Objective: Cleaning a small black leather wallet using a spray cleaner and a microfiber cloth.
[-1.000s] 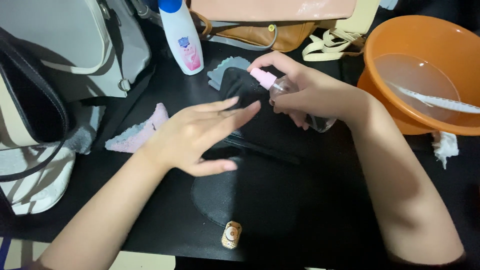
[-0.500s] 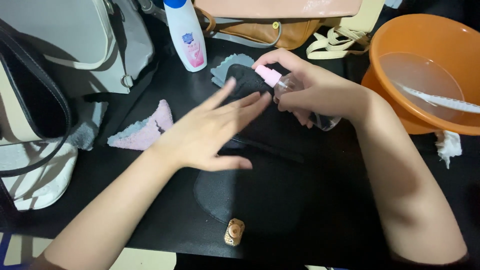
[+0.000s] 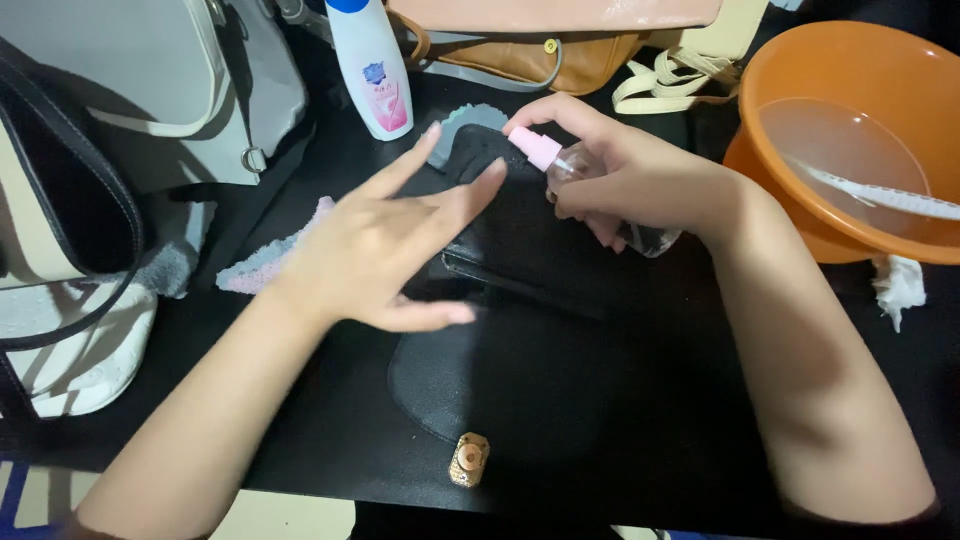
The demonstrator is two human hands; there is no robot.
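Note:
A black leather bag (image 3: 560,330) lies flat on the dark table, its flap with a gold clasp (image 3: 468,460) toward me. My left hand (image 3: 385,245) hovers over the bag's upper left part, fingers spread and lifted, holding nothing. My right hand (image 3: 640,180) grips a small clear spray bottle (image 3: 600,195) with a pink nozzle, index finger on top, the nozzle pointing left over the bag.
A white lotion bottle (image 3: 372,70) stands behind the bag. A grey and pink cloth (image 3: 275,262) lies left of it. White handbags (image 3: 90,180) crowd the left side, a tan bag (image 3: 540,45) the back. An orange basin (image 3: 860,140) holding water sits at the right.
My left hand has lifted off the bag and its fingers have spread and tilted upward. The right hand keeps the spray bottle in about the same place.

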